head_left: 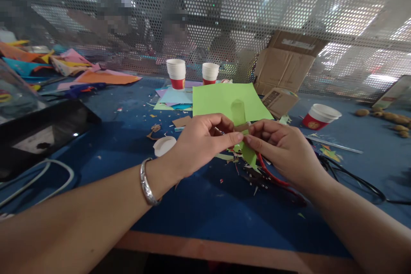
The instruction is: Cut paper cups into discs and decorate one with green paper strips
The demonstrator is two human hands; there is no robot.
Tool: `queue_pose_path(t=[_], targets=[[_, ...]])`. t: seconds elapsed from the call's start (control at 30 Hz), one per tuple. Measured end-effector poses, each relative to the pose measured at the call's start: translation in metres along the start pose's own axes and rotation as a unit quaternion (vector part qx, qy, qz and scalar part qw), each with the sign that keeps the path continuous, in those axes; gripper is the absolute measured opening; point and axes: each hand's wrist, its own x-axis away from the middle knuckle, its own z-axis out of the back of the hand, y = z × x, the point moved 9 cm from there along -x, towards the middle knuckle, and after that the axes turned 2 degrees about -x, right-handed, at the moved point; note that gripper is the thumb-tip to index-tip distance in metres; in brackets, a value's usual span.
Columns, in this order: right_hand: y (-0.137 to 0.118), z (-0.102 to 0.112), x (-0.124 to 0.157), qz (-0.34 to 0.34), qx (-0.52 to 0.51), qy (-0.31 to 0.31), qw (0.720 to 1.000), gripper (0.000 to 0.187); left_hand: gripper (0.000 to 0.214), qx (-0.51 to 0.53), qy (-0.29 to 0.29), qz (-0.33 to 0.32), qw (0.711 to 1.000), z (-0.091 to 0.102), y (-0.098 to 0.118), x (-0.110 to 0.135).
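My left hand (202,143) and my right hand (285,145) meet above the blue table, fingertips pinched close together. Between them is a strip of green paper (249,155), held against a small piece of brown cardboard (242,127). A rounded green end (238,111) stands up above the cardboard. How the strip and cardboard join is hidden by the fingers. Under my right hand lies a red-handled tool (272,175), partly covered. Behind my hands a large green sheet (221,96) lies flat. Paper scraps (231,156) are scattered below my fingers.
White-and-red paper cups stand in a left stack (176,72) and a right stack (210,72); another cup (321,116) is at right. A cardboard box (282,66) leans on the perforated screen (199,17). Coloured paper (109,77), a black stand (45,137) and cables (356,180) flank the workspace.
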Motion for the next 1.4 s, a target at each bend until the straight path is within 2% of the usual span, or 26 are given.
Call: queue_pose_path(t=[0.23, 0.4, 0.57, 0.87, 1.1, 1.4], targets=[[-0.005, -0.001, 0.001, 0.014, 0.027, -0.001, 1.0, 0.016, 0.022, -0.017, -0.003, -0.01, 1.0, 0.0, -0.001, -0.003], [-0.007, -0.001, 0.001, 0.027, 0.061, 0.0, 0.998, 0.018, 0.022, -0.005, -0.012, 0.006, 1.0, -0.001, -0.004, -0.003], [-0.01, -0.002, 0.002, 0.044, 0.077, 0.0, 0.996, 0.018, 0.023, 0.039, -0.046, 0.037, 0.997, -0.009, -0.008, -0.003], [-0.003, -0.009, 0.002, 0.015, 0.05, -0.045, 0.998, 0.012, 0.023, 0.067, -0.028, 0.049, 0.996, -0.005, -0.011, -0.004], [0.002, -0.012, 0.002, -0.006, 0.048, -0.067, 0.997, 0.011, 0.027, 0.091, -0.064, 0.029, 0.993, -0.011, -0.009, -0.005], [0.012, -0.015, 0.004, -0.027, 0.034, -0.104, 0.994, 0.015, 0.031, 0.033, -0.044, 0.022, 0.998, -0.001, -0.009, -0.009]])
